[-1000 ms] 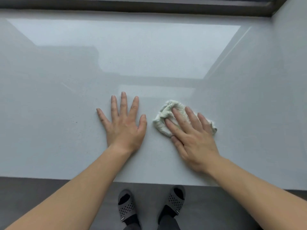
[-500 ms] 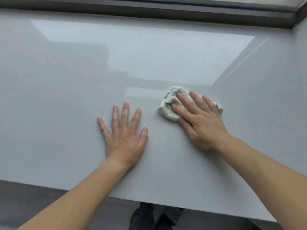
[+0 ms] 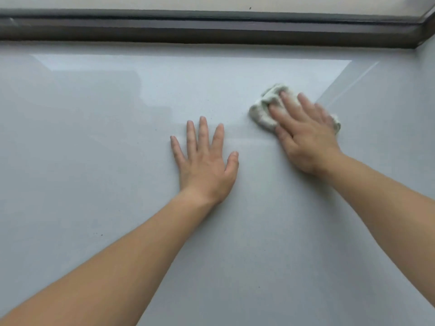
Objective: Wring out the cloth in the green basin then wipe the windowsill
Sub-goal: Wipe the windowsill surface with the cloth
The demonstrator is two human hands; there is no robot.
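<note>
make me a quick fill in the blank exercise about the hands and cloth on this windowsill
1. The right hand presses a crumpled ____ onto the windowsill with straight fingers.
2. The left hand lies flat on the windowsill and holds ____.
3. The hand nearer the dark window frame is the ____ one.

Missing words: cloth; nothing; right.
</note>
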